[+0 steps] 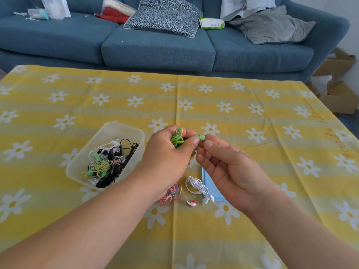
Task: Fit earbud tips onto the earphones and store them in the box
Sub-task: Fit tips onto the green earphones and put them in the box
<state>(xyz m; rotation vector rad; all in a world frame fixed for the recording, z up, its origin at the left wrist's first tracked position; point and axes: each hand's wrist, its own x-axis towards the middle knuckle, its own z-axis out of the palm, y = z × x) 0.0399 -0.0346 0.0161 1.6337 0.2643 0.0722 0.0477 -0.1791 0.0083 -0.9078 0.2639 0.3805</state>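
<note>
Your left hand (167,152) holds a coiled bundle of green earphones (177,140) above the bench (233,239), which is covered in a yellow daisy print. Its grip is curled round the coil, and the thumb reaches across to the earbud (199,137) sticking out on the right. Your right hand (229,167) meets it there: its grip pinches that earbud between thumb and forefinger, with the other fingers loosely curled below. The earbud sits between your two thumbs, just beside the coil. You cannot tell from here whether a tip is fully seated on it.

The box (108,133) stands on the bench just left of your left hand. It is clear plastic and has no lid on. It holds a tangle of earphones: black ones, white ones, and a yellow-green coil with mint buds, all heaped together.

Below your hands, outside the box, red earphones (172,193) and white earphones (196,186) lie on the bench just beside each other. The white ones rest partly on a flat blue piece (208,183), which is half hidden under your right hand.

A blue sofa (155,49) stands beyond the bench, with cushions on it.
</note>
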